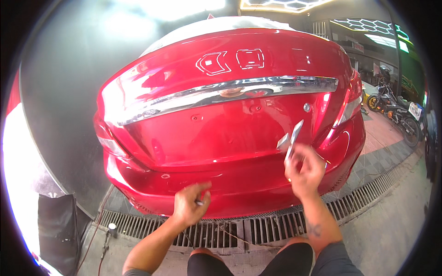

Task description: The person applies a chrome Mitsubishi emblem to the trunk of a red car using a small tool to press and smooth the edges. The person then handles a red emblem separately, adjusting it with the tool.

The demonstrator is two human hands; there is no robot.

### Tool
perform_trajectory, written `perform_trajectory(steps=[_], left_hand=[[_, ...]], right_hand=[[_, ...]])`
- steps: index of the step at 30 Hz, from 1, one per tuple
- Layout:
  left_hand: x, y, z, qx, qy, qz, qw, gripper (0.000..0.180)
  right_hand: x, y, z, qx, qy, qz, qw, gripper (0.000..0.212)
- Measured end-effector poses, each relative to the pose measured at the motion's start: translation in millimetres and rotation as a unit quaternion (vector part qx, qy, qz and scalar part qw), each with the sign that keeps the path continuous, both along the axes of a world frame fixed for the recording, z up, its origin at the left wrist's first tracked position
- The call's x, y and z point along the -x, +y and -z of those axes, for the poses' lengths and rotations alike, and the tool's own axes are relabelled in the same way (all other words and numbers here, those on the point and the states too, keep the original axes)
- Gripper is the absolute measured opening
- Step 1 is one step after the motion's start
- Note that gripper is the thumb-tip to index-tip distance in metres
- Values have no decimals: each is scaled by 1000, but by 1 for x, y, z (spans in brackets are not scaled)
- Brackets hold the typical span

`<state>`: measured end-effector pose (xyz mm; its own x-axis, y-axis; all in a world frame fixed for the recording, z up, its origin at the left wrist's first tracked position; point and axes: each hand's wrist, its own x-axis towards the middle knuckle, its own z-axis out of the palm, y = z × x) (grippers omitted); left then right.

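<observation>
In front of me stands the rear of a glossy red car [221, 131], with a bright chrome trim strip [184, 102] across its trunk lid. My right hand [306, 171] is raised before the lid's right side, pinching a thin, flat silvery strip [296, 136] with a slanted tip that points upward. Beside this strip shows a similar pale shape, perhaps its reflection in the paint. Lower and to the left, my left hand [191, 204] is in front of the bumper [244, 184], its fingers curled. Something small and greyish shows at those fingers, too blurred to name.
A long metal drain grate [271, 230] runs across the floor between me and the car. At the lower left are a hose fitting [110, 228] and a dark padded panel [57, 232]. A motorcycle [398, 110] is parked at the far right.
</observation>
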<state>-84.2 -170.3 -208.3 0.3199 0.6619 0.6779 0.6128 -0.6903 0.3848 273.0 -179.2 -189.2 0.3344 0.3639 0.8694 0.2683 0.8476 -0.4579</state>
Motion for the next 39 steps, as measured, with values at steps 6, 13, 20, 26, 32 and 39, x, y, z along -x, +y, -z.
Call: perform_trajectory(steps=[6, 13, 20, 26, 32, 39], left_hand=[[19, 23, -41, 117, 165, 150, 968, 28], [26, -54, -48, 545, -27, 11, 838, 50], [-34, -214, -149, 736, -359, -142, 556, 34], [-59, -281, -249, 596, -482, -126, 630, 20], [-119, -327, -343, 453, -644, -133, 602, 37], [-180, -376, -358, 410, -614, -54, 672, 58]], right_hand=[[17, -23, 34, 114, -151, -60, 980, 36], [81, -164, 63, 544, 210, -298, 756, 28], [72, -281, -112, 670, 131, -219, 697, 25], [53, -251, -245, 421, -162, -90, 888, 28], [30, -261, -301, 209, -266, -100, 936, 37], [17, -321, -316, 135, -306, -113, 936, 34]])
